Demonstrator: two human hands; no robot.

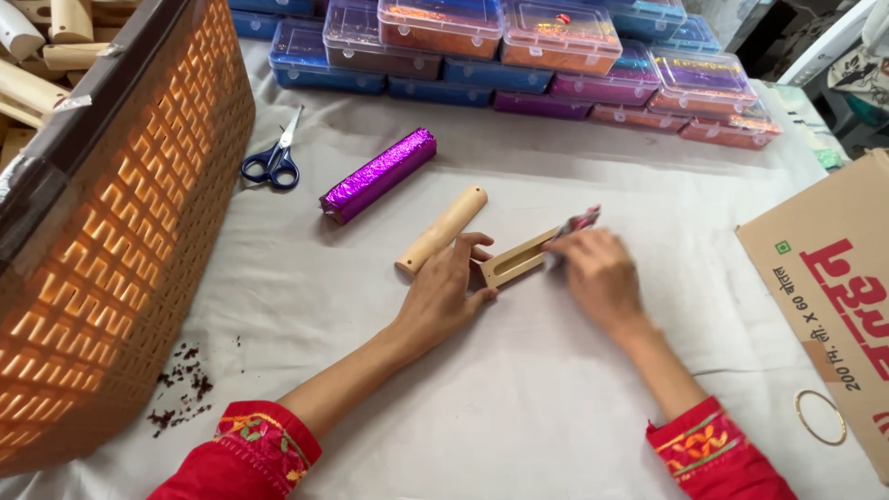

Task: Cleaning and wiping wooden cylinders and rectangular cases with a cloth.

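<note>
A small pink and silver foil packet (573, 223) is pinched in the closed grip of the right hand (600, 278), at the upper right end of a slotted wooden holder (517, 261). The holder lies flat on the worktop (519, 398), its long axis running from lower left to upper right, with the open slot facing up. Its lower left end is steadied by the left hand (444, 292), whose fingers are curled against the wood; the thumb rests just below it. Just beside the left hand, a plain wooden cylinder (443, 230) is laid on a similar diagonal. Further up and left, a purple foil-wrapped roll (378, 175) is seen at the same slant, with blue-handled scissors (274, 159) near it. Stacked plastic boxes (519, 46) are ranged along the far edge, an orange woven basket (120, 231) stands at the left, and a cardboard box (833, 296) lies at the right.
</note>
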